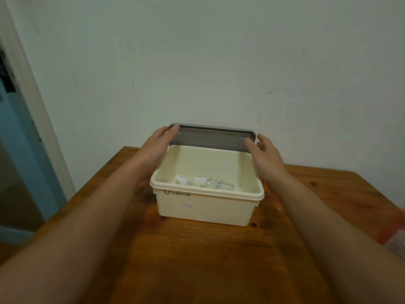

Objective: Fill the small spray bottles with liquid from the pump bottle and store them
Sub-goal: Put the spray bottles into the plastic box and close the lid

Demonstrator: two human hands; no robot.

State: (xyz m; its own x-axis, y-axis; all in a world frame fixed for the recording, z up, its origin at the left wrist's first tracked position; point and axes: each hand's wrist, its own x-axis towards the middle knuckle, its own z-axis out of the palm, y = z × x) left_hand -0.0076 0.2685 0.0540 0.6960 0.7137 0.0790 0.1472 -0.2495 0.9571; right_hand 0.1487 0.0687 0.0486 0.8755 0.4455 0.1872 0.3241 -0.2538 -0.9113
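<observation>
Cream plastic storage box sits on a wooden table, near the table's far edge, close to a pale wall. Dark printed logo on the box's near face, just under the rim.

Grey lid is tilted up at the far side of the box, its underside facing the person, lower edge at the box's back rim. Box is open at the front.

Left hand is at the lid's left end. Thumb curls over the top left corner, the other fingers lie behind the edge; it grips that corner.

Right hand is at the lid's right end. Thumb presses on the lid's inner face near the corner. The other fingers are spread and loosely open beside the edge; I cannot tell whether they touch it.

Inside the box, on the floor toward the near wall, lie small clear spray bottles with white caps, on their sides, touching one another. At least 2 caps visible; exact count unclear behind the rim. 1 bottle carries a small label.

Blurred red and white object at the table's right edge; too blurred to identify. Blue door frame at far left.
</observation>
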